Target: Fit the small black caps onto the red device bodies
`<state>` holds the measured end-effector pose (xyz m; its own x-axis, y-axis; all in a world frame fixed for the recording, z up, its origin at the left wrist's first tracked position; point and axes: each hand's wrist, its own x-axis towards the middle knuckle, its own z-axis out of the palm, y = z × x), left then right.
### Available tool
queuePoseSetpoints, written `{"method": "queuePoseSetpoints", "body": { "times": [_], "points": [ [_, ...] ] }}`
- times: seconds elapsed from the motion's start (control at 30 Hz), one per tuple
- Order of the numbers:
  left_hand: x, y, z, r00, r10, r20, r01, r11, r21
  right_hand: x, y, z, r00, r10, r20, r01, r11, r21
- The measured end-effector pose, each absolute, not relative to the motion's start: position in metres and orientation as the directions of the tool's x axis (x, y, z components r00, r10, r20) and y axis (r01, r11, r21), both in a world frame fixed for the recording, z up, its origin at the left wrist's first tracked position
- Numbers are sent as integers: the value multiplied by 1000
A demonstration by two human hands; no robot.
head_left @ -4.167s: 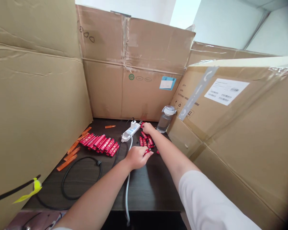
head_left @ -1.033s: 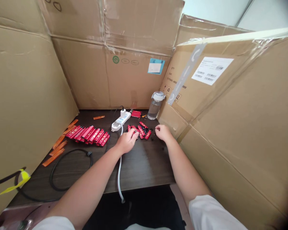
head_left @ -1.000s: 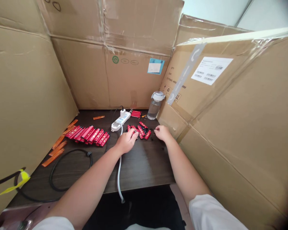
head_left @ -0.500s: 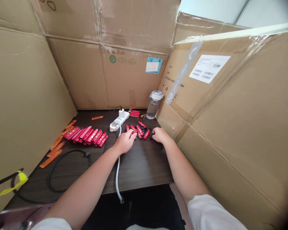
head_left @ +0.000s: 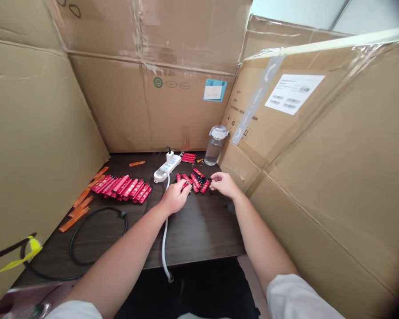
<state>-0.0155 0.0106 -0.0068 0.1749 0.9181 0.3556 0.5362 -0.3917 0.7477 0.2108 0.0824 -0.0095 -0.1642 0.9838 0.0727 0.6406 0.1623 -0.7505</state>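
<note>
Straighter fingers now show on the right hand [head_left: 224,185], loosened from the tighter curl of half a second ago; the left hand [head_left: 174,197] has hardly moved. It pinches a red stick [head_left: 187,184] between thumb and bent fingers, just beside the near left edge of a loose heap of red sticks [head_left: 195,180] on the dark table [head_left: 199,230]. The right fingertips reach the heap's right edge, beside small black bits [head_left: 211,192]; whether they grip one, one cannot tell. The step in hand seems to be picking among these bits while the held stick waits. The next move probably calls for a fine thumb-and-finger pinch, with the stick kept steady. That stick lies well apart from the right hand, the heap between them, and a larger stack of red sticks [head_left: 122,186] sits farther left, past the white power strip [head_left: 168,168]
</note>
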Motion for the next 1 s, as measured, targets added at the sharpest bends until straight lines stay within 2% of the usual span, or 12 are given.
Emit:
{"method": "queuePoseSetpoints", "body": {
  "times": [0.07, 0.13, 0.2, 0.3, 0.4, 0.83, 1.0],
  "points": [
    [-14, 10, -5, 112, 920, 376, 475, -382, 793, 201, 75, -7, -272, 962, 21, 212, 81, -974],
    [-13, 9, -3, 59, 923, 379, 368, -373, 852, 190, 67, -6, -409, 912, -21, -177, -102, -979],
    [-12, 8, 0, 39, 929, 368, 255, -365, 895, 180, 59, -5, -519, 852, -63, -307, -255, -917],
    [-14, 8, 3, 55, 938, 343, 159, -348, 924, 167, 48, -3, -654, 748, -113, -348, -430, -833],
    [-17, 8, 5, 114, 924, 365, 135, -379, 916, 160, 40, 0, -729, 671, -139, -337, -528, -779],
    [-21, 5, 2, 136, 840, 526, 367, -536, 760, 159, 36, 4, -719, 673, -171, -355, -567, -743],
    [-23, 6, -1, 125, 808, 575, 434, -566, 701, 163, 39, 1, -693, 697, -181, -349, -545, -763]
  ]
}}
